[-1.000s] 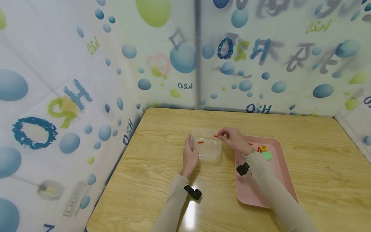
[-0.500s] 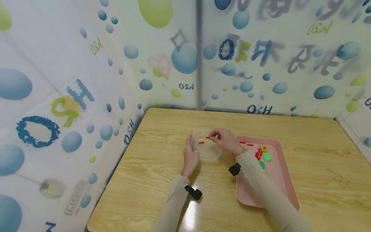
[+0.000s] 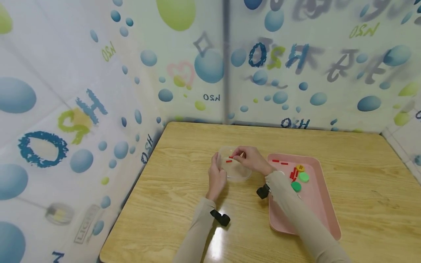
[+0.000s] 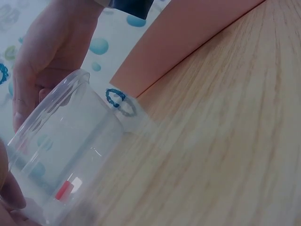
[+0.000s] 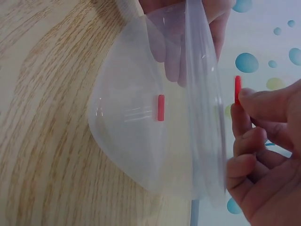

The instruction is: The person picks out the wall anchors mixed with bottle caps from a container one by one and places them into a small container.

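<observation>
A clear plastic container (image 3: 239,172) is on the wooden table, its side gripped by my left hand (image 3: 216,179). One short red stick (image 5: 161,108) lies inside it, also showing through the wall in the left wrist view. Over the container's opening, my right hand (image 3: 252,160) pinches a second red stick (image 5: 237,88) between thumb and fingertip. In the right wrist view this stick is just outside the rim, above the opening.
To the right stands a pink tray (image 3: 317,188). It holds several red sticks (image 3: 284,164), a yellow button (image 3: 300,168), a light green disc (image 3: 304,177) and a darker green disc (image 3: 296,186). My right sleeve (image 3: 296,212) crosses over the tray. A patterned curtain (image 3: 184,84) hangs behind the table.
My right hand has moved left, from the container's right rim to over its middle, carrying the pinched red stick. More of the tray's contents now show. My left hand keeps its grip.
</observation>
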The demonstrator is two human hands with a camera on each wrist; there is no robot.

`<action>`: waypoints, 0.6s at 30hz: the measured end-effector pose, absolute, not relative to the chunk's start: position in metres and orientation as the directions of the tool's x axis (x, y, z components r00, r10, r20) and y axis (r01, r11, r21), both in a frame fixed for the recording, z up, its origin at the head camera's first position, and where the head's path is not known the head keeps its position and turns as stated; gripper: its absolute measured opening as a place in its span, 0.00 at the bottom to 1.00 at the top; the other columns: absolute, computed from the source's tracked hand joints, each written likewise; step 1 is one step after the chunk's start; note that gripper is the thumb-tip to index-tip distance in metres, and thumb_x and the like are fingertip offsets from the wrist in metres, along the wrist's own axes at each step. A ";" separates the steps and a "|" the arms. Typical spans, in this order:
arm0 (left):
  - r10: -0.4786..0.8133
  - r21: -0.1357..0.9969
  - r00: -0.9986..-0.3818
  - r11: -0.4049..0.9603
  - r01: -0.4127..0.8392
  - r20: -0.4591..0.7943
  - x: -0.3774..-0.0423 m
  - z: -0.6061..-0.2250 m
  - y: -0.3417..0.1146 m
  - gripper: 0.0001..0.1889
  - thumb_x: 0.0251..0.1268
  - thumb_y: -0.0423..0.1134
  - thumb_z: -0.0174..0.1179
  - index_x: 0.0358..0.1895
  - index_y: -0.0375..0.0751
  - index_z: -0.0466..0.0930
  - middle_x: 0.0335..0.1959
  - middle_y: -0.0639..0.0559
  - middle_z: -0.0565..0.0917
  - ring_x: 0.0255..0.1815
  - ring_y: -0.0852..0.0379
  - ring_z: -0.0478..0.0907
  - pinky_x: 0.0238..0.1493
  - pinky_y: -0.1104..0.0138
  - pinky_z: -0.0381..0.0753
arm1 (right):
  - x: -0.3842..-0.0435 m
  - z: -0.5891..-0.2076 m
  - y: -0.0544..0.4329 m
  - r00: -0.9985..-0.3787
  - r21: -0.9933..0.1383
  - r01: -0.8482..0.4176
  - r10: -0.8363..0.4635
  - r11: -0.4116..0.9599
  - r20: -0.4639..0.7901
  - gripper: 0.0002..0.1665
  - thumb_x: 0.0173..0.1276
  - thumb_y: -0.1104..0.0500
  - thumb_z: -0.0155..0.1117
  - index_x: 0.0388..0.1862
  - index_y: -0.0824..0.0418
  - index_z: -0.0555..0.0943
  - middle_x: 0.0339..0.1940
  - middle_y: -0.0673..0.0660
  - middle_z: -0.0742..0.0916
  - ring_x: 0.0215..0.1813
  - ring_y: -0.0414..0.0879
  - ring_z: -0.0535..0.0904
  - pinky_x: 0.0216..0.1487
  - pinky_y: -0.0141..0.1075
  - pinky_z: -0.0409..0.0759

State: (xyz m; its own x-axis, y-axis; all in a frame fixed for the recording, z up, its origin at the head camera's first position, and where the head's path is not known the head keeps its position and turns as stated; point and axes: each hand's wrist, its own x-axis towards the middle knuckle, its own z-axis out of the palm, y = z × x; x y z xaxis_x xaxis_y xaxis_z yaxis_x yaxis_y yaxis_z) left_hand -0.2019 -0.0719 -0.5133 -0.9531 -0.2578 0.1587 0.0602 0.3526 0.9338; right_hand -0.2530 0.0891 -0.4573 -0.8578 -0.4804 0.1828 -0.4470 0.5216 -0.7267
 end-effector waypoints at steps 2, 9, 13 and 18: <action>-0.256 0.933 -0.954 0.356 0.060 0.159 -0.202 -0.513 -0.071 0.36 0.56 0.21 0.42 0.74 0.33 0.64 0.73 0.37 0.72 0.74 0.42 0.68 0.74 0.49 0.67 | -0.253 -0.457 0.090 -0.852 -0.728 -0.457 -0.488 0.511 0.192 0.05 0.71 0.62 0.66 0.39 0.62 0.86 0.36 0.56 0.88 0.32 0.43 0.75 0.35 0.32 0.75; -0.250 0.946 -0.959 0.322 0.046 0.132 -0.200 -0.511 -0.069 0.37 0.56 0.19 0.42 0.75 0.33 0.62 0.74 0.36 0.70 0.76 0.41 0.65 0.75 0.48 0.65 | -0.252 -0.456 0.099 -0.859 -0.727 -0.453 -0.470 0.515 0.202 0.05 0.71 0.61 0.65 0.39 0.62 0.86 0.36 0.55 0.88 0.32 0.42 0.76 0.36 0.31 0.75; -0.257 0.948 -0.958 0.317 0.038 0.124 -0.200 -0.511 -0.068 0.38 0.56 0.19 0.42 0.75 0.35 0.62 0.74 0.36 0.70 0.76 0.40 0.65 0.75 0.47 0.64 | -0.253 -0.453 0.106 -0.873 -0.735 -0.430 -0.450 0.525 0.190 0.07 0.72 0.61 0.65 0.41 0.63 0.87 0.37 0.55 0.88 0.33 0.44 0.75 0.37 0.32 0.75; -0.260 0.949 -0.959 0.315 0.026 0.113 -0.200 -0.511 -0.069 0.37 0.56 0.20 0.43 0.76 0.35 0.62 0.74 0.36 0.70 0.76 0.40 0.65 0.76 0.48 0.63 | -0.253 -0.449 0.119 -0.897 -0.739 -0.384 -0.415 0.553 0.156 0.07 0.71 0.60 0.66 0.43 0.63 0.87 0.38 0.55 0.88 0.36 0.46 0.76 0.40 0.32 0.76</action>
State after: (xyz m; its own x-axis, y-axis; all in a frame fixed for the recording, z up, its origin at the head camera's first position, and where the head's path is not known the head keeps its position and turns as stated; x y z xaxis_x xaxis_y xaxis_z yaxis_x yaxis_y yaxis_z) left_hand -0.2004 -0.0689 -0.5110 -0.9591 -0.2597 0.1126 0.0261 0.3149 0.9488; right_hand -0.2527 0.1195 -0.4485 -0.8965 -0.4147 0.1559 -0.3843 0.5529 -0.7394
